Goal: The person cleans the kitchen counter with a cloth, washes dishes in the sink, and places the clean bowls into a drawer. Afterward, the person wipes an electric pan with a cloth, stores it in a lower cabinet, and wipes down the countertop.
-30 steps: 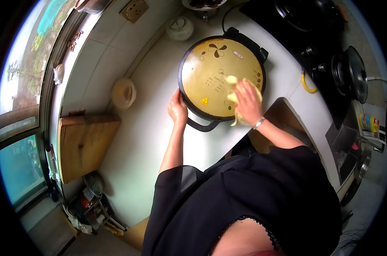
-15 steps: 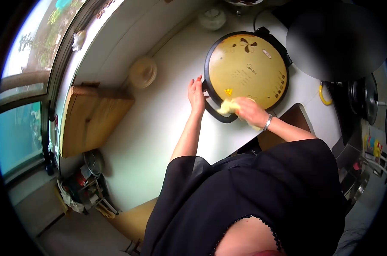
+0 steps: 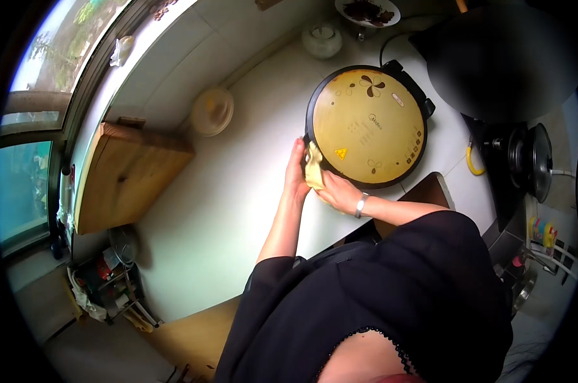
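A round electric griddle with a yellow lid (image 3: 359,121) and black rim lies on the white counter. My left hand (image 3: 296,171) is at the griddle's lower left edge, its fingers pointing up beside the rim; whether it grips anything is hidden. My right hand (image 3: 337,191), with a silver band at the wrist, is closed on a pale yellow cloth (image 3: 314,167). The cloth lies between both hands, against the griddle's lower left rim. The front handle is mostly hidden by the hands and cloth.
Left of the griddle, a wooden board (image 3: 126,179) and a round pale lid (image 3: 212,112) lean by the wall. A glass jar (image 3: 322,39) and a dish (image 3: 367,11) stand behind. At right are a blurred dark round shape (image 3: 503,64), a sink opening (image 3: 426,195) and a lidded pan (image 3: 539,163).
My right hand has moved left with the cloth, from the lid's lower right to the lower left rim, close to my left hand. The view has shifted, and the dark round shape has appeared.
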